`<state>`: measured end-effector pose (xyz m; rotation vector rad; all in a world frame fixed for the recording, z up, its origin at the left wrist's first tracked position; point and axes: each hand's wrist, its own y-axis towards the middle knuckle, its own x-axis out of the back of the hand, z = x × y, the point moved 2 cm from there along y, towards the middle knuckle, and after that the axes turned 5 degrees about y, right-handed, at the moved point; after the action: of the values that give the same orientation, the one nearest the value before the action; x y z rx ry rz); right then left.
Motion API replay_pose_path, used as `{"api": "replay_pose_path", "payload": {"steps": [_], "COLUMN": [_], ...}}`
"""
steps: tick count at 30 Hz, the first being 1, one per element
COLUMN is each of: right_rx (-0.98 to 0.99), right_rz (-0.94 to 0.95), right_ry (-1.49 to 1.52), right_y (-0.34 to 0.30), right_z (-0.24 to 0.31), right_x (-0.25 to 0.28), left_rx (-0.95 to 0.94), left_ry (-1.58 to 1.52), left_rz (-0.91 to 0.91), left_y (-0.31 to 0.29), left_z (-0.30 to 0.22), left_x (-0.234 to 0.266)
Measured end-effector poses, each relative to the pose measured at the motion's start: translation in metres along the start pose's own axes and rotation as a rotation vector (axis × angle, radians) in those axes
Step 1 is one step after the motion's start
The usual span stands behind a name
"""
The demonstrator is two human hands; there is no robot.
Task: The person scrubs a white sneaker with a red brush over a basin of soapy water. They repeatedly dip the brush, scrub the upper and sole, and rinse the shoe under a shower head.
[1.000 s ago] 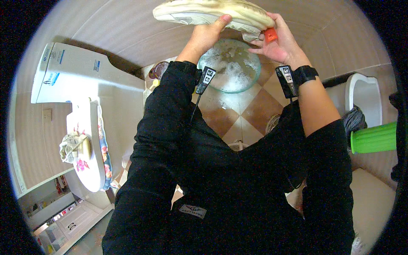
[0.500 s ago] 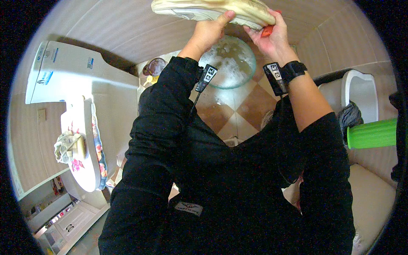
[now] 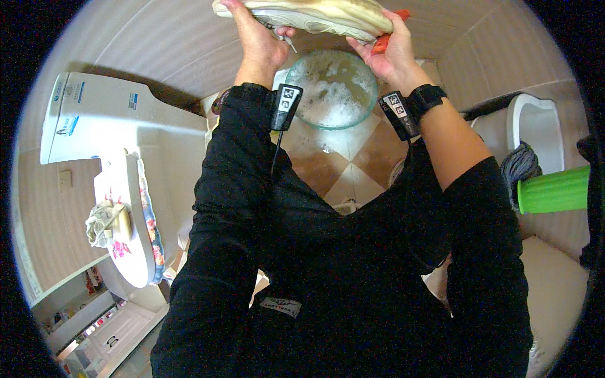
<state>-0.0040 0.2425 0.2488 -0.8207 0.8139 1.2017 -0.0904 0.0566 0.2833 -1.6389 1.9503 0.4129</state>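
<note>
A pale, yellowish sneaker (image 3: pixel 321 20) is held up at the top of the view, sole edge turned toward me. My left hand (image 3: pixel 259 45) closes around its left end, with a loose lace (image 3: pixel 291 44) hanging by the fingers. At the other end, my right hand (image 3: pixel 392 58) is closed on the shoe and on an orange-red object (image 3: pixel 380 45), mostly hidden by the palm and fingers. Below the sneaker, a round clear basin (image 3: pixel 334 128) of foamy, murky water stands on the tiled floor.
On the left is a white toilet (image 3: pixel 129 264) with its tank; another pale sneaker (image 3: pixel 108 223) lies on the lid. To the right are a green bin (image 3: pixel 554 191), a dark grey mop-like bundle (image 3: pixel 520 167) and a white-rimmed fixture (image 3: pixel 535 110). Tiled walls close in ahead.
My left hand has slid from near the shoe's middle to its left end. The sneaker and right hand have shifted slightly left, and the lace now hangs in view.
</note>
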Motion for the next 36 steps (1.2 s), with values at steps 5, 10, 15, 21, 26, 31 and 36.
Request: {"api": "replay_pose_path", "payload": {"steps": [5,10,15,21,26,31,36], "right_rx": [-0.092,-0.107,-0.154,-0.217,-0.242,-0.186,0.041], "right_rz": [-0.210,-0.208,-0.170,-0.152,-0.178,-0.096,0.019], "right_ry": [-0.122,-0.128,-0.120,-0.177,-0.185,-0.025,-0.066], "right_y": [-0.003,-0.005,-0.007,-0.018,-0.025,-0.018,-0.007], "right_z": [-0.014,-0.025,-0.035,-0.033,-0.019,-0.022,-0.018], "right_x": [0.010,0.015,0.013,-0.001,-0.021,-0.023,-0.013], "left_rx": [-0.018,-0.297,-0.402,-0.488,-0.469,-0.364,-0.136], "left_ry": [-0.012,0.143,-0.075,-0.010,0.053,-0.092,-0.315], "left_rz": [0.083,-0.142,-0.162,-0.289,-0.395,-0.308,0.072], "left_y": [0.000,0.017,0.038,0.037,0.033,0.027,0.016], "left_z": [-0.008,0.019,0.024,0.012,0.005,0.020,0.037], "left_x": [0.015,0.026,0.041,0.045,0.040,0.036,0.019]}}
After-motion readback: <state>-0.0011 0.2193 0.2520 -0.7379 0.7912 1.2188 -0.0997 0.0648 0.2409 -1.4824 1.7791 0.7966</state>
